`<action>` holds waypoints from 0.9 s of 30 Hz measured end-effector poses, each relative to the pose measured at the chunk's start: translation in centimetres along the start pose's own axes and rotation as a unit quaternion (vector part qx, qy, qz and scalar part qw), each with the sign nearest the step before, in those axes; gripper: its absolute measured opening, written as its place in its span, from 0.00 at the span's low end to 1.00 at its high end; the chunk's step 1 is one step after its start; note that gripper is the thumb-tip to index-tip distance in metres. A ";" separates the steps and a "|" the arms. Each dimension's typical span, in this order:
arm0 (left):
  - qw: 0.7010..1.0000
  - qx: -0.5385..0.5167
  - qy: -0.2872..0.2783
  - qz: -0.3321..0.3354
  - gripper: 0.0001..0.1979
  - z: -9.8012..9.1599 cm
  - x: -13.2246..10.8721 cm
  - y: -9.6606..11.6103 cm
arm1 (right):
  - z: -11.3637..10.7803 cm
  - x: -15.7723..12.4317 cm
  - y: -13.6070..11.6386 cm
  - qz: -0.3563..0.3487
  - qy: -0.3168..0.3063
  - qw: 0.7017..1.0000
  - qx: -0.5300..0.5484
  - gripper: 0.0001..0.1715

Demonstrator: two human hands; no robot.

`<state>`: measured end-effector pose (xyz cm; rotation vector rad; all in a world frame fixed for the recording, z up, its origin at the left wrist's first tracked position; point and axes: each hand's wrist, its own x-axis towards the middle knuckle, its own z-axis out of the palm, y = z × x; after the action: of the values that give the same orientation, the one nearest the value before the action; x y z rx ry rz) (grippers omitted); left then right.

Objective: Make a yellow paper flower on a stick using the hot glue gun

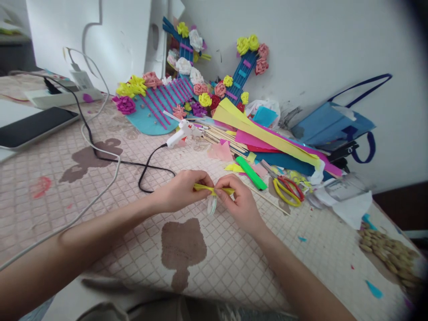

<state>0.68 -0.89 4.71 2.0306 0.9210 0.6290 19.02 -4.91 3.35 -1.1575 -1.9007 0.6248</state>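
In the head view, with the yellow strip (214,191) as the centre of my clock face, my left hand (182,191) sat at nine and my right hand (240,201) at three, fingertips close together and each pinching the strip. I judged that this grip from both sides kept so slight a piece steady; something pale hung beneath it, too blurred to name. The white glue gun (180,135) lay at eleven, probably parked there to be within reach, while the green roll (251,173) at two and the yellow-handled scissors (283,196) at three seemed handy for my right. Yellow paper (254,127) and wooden sticks (225,139) were heaped between twelve and two, before the wall (310,49), leaving little room that way. At ten, the black cord (144,169) and white cable (119,162) looked likely to catch my left arm. The easiest room for moving seemed toward six, across the counter (140,249) to its near edge.
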 end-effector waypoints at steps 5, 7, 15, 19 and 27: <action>1.000 -0.005 -0.023 -0.003 0.06 -0.2 0.1 0.0 | 0.2 -0.2 -0.1 0.038 0.011 0.999 0.015 0.02; 1.000 -0.006 -0.023 -0.001 0.06 -0.2 0.1 0.0 | 0.2 -0.2 0.0 0.046 0.012 0.999 0.022 0.02; 0.999 -0.022 -0.026 -0.005 0.07 -0.2 0.2 -0.2 | 0.5 -0.4 0.5 0.080 0.016 0.995 0.049 0.05; 0.999 -0.024 -0.027 -0.012 0.07 -0.2 0.2 0.1 | 0.6 -0.5 0.7 0.078 0.012 0.992 0.097 0.15; 0.996 -0.084 -0.029 -0.023 0.06 -0.4 0.4 -0.3 | -0.1 -0.6 -0.4 -0.070 0.064 0.995 -0.044 0.08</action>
<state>0.54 -0.31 4.69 1.8628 0.8495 0.5984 19.10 -5.61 3.47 -1.0807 -1.8947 0.3848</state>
